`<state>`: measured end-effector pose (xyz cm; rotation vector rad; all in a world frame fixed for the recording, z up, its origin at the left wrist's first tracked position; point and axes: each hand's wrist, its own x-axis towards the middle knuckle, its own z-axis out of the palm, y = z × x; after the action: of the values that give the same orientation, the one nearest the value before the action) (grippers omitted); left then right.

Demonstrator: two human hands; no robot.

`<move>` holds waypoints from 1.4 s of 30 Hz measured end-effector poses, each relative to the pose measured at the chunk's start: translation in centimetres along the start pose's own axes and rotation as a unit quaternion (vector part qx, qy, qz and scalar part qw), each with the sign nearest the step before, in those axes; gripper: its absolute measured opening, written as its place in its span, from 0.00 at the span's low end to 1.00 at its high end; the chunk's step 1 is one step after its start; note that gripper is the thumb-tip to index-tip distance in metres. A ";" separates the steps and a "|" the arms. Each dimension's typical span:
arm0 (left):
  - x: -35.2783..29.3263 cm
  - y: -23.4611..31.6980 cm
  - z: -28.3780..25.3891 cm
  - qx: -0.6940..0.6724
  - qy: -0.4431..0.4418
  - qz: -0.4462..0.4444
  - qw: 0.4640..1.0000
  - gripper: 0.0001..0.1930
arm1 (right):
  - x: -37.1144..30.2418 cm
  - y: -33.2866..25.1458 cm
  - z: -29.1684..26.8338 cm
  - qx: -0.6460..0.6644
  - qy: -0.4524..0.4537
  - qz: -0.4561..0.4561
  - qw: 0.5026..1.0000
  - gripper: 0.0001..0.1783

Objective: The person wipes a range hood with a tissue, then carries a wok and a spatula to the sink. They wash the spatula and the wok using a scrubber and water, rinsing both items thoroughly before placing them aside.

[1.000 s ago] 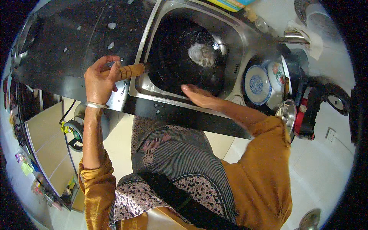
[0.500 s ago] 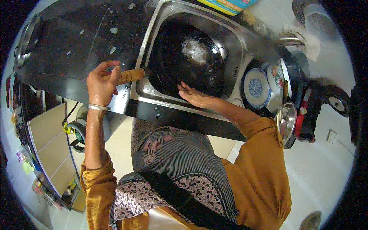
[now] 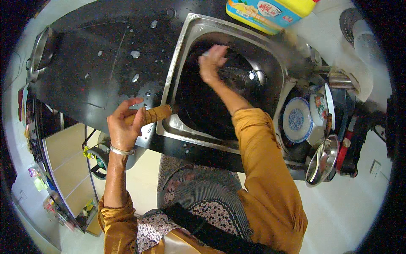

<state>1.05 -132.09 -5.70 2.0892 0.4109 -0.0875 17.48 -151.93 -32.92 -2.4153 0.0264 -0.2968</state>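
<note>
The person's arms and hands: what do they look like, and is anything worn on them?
Both the left hand and the right hand are ungloved. The left sleeve and right sleeve are mustard-gold, bunched up to leave the forearms uncovered. A pale, silvery bangle circles the left wrist; none shows on the right.

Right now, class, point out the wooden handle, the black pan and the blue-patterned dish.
Wooden handle (image 3: 159,113): head view, uncovered length near the sink.
Black pan (image 3: 204,104): head view, bare inner side.
Blue-patterned dish (image 3: 297,120): head view, patterned centre.
</note>
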 end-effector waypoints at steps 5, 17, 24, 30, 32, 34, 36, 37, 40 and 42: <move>0.1 0.6 0.0 0.005 0.006 0.021 1.000 0.10 | -6.3 -9.3 -5.7 0.392 -0.198 -0.082 0.895 0.37; 0.1 0.4 0.2 0.003 0.002 0.023 1.000 0.08 | -5.8 -9.3 -4.2 0.374 -0.215 -0.013 0.902 0.37; -0.2 0.1 0.0 0.015 -0.003 0.018 1.000 0.08 | -13.0 -2.5 -17.5 0.238 -0.579 -0.129 0.769 0.34; 0.0 -0.3 0.0 0.034 -0.004 0.033 0.999 0.08 | -10.5 -8.3 -11.2 0.314 -0.388 -0.085 0.862 0.34; 0.0 -0.7 -0.1 0.015 0.004 0.032 0.999 0.08 | -13.0 -6.6 -15.2 0.293 -0.479 -0.123 0.818 0.33; -0.1 -1.0 -0.1 0.002 0.005 0.027 1.000 0.08 | -12.7 -3.8 -21.3 0.192 -0.639 -0.093 0.739 0.32; -0.4 -1.0 -0.2 -0.002 0.006 0.021 1.000 0.08 | -12.0 -0.8 -23.1 0.134 -0.677 -0.100 0.717 0.31; -0.3 -0.7 -0.2 0.000 0.001 0.020 1.000 0.08 | -11.9 -0.3 -23.5 0.106 -0.691 -0.101 0.707 0.31; 0.1 -0.8 0.1 -0.006 0.004 0.031 0.999 0.08 | -12.4 -5.6 -17.8 0.284 -0.554 -0.115 0.774 0.33; 0.0 -1.3 0.1 -0.012 0.007 0.024 1.000 0.09 | -11.6 -9.1 -14.0 0.362 -0.417 -0.078 0.830 0.33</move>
<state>0.65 -131.60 -6.80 2.0756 0.3691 -0.0392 2.57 -152.90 -19.20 -1.5996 -0.5745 0.6046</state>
